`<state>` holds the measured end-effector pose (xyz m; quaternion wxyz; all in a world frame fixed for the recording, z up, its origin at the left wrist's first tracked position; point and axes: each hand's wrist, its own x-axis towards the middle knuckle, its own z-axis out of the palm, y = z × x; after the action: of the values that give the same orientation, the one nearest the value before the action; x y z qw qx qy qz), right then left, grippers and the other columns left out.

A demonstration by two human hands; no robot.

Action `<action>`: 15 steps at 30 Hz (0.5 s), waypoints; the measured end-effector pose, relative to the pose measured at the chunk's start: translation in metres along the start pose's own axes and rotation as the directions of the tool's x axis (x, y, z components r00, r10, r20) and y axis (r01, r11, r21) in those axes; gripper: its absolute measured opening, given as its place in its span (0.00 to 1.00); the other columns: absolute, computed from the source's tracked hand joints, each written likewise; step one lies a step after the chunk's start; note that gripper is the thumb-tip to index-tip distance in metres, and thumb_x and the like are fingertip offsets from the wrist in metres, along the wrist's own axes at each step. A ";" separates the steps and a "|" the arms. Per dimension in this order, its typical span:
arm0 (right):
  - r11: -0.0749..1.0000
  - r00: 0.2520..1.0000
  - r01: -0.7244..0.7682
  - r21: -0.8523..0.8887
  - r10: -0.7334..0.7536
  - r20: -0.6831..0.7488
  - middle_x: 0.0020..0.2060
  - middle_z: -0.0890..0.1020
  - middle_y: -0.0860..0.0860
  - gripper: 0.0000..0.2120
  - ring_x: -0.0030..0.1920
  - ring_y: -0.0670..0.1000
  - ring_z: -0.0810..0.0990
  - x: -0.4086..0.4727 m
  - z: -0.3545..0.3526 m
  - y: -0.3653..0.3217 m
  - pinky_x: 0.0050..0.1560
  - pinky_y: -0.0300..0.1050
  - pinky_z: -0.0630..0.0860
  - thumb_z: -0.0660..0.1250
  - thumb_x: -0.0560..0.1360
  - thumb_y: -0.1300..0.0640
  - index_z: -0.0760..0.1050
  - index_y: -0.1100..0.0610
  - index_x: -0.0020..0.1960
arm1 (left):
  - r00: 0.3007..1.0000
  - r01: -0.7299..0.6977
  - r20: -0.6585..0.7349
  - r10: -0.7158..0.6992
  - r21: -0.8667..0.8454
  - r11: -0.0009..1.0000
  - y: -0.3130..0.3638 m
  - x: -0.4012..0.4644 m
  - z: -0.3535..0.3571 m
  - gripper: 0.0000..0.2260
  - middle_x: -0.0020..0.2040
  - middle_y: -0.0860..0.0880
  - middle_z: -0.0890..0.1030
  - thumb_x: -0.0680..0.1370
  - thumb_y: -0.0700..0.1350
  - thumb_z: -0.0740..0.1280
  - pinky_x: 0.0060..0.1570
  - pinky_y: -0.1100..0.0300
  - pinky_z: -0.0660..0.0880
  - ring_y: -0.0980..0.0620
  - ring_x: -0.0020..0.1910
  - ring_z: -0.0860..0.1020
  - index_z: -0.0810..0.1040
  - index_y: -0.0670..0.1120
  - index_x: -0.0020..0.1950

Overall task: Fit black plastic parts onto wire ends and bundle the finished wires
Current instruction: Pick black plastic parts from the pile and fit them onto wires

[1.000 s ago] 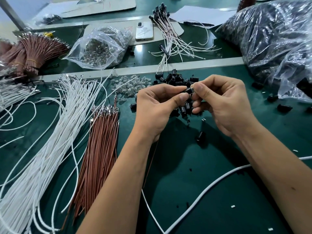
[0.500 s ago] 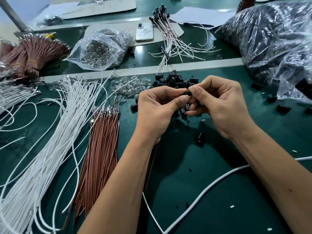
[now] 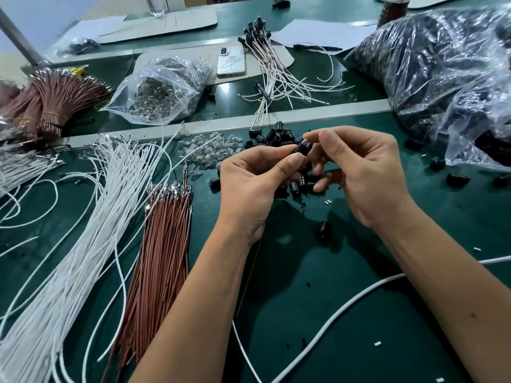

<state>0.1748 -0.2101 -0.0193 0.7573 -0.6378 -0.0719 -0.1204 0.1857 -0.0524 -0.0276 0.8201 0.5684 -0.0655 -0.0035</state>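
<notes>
Hands meet over a green work mat point(image 3: 318, 313): left hand point(image 3: 249, 186) and right hand point(image 3: 362, 172) together pinch one black plastic part point(image 3: 302, 148) above a loose pile of black parts point(image 3: 279, 136). White wires point(image 3: 83, 230) and brown wires point(image 3: 163, 244) lie left; a phone point(image 3: 231, 62) sits behind.

The table point(image 3: 345, 313) is dark green. On it lie white wires point(image 3: 83, 239), reddish-brown wires point(image 3: 163, 252), glossy black plastic parts point(image 3: 276, 138) and clear glassy bulbs point(image 3: 213, 147). Beyond the black parts sit a white phone point(image 3: 231, 62) and a transparent bag point(image 3: 163, 89) of silvery pieces.
</notes>
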 end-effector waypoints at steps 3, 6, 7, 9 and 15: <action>1.000 1.000 0.019 -0.014 -0.020 -0.015 0.34 0.83 0.53 0.08 0.31 0.51 0.77 -0.001 0.004 -0.002 0.26 0.41 0.77 0.72 0.76 0.56 0.85 0.61 0.49 | 1.000 -0.012 0.023 0.012 0.006 1.000 0.000 0.000 0.000 0.06 0.39 0.43 0.86 0.68 0.37 0.77 0.38 0.64 0.78 0.53 0.33 0.82 0.86 0.43 0.44; 1.000 1.000 -0.003 0.011 0.003 -0.015 0.32 0.81 0.57 0.05 0.29 0.51 0.75 0.000 0.006 -0.004 0.24 0.40 0.74 0.74 0.73 0.56 0.84 0.59 0.42 | 0.999 -0.019 0.038 0.019 -0.002 1.000 0.000 0.000 0.000 0.07 0.40 0.44 0.86 0.67 0.39 0.77 0.39 0.63 0.79 0.52 0.35 0.82 0.87 0.43 0.44; 0.999 1.000 -0.027 0.042 0.027 -0.009 0.31 0.79 0.57 0.05 0.28 0.50 0.74 0.000 0.007 -0.004 0.24 0.40 0.74 0.74 0.73 0.57 0.83 0.59 0.41 | 0.999 -0.027 0.044 0.027 -0.011 1.000 -0.001 0.000 0.001 0.07 0.40 0.44 0.87 0.67 0.39 0.77 0.40 0.62 0.80 0.52 0.36 0.82 0.87 0.43 0.44; 0.990 0.996 -0.085 0.110 0.084 0.014 0.30 0.77 0.56 0.07 0.26 0.49 0.73 0.000 0.008 -0.004 0.23 0.39 0.73 0.73 0.73 0.58 0.81 0.61 0.41 | 0.997 -0.048 0.053 0.049 -0.026 0.999 -0.002 -0.001 0.000 0.06 0.41 0.44 0.87 0.69 0.36 0.77 0.41 0.62 0.80 0.51 0.37 0.83 0.86 0.42 0.44; 0.966 0.981 -0.191 0.175 0.182 0.067 0.29 0.71 0.55 0.08 0.26 0.47 0.67 0.000 0.005 -0.005 0.22 0.39 0.71 0.71 0.73 0.58 0.77 0.63 0.42 | 0.993 -0.081 0.080 0.083 -0.034 0.996 -0.005 -0.002 0.001 0.07 0.43 0.45 0.87 0.71 0.30 0.74 0.42 0.61 0.80 0.52 0.41 0.84 0.86 0.40 0.45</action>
<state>0.1739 -0.2055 -0.0140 0.8178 -0.5734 -0.0412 -0.0255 0.1843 -0.0550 -0.0323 0.8250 0.5518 -0.1220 0.0060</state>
